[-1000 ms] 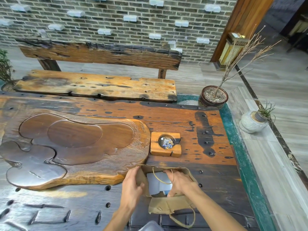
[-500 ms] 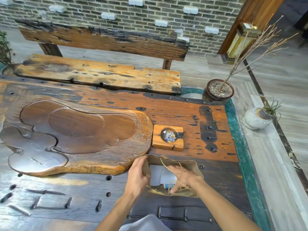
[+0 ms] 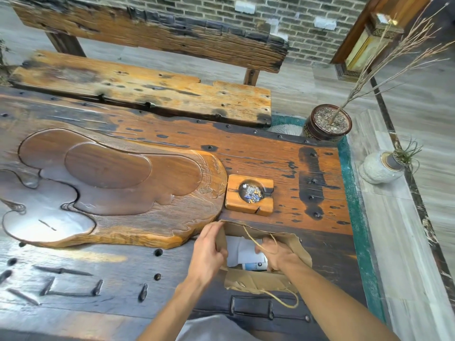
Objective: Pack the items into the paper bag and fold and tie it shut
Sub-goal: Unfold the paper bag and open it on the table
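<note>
— Where was the paper bag in your head view?

— It stood open on the dark near part of the bench, just in front of the wooden ashtray. Your left hand pinched the bag's left edge.

— And your right hand?

— It reached into the mouth, fingers closed on a twine handle (whether anything else was held, I could not tell). White items lay inside the bag.
</note>
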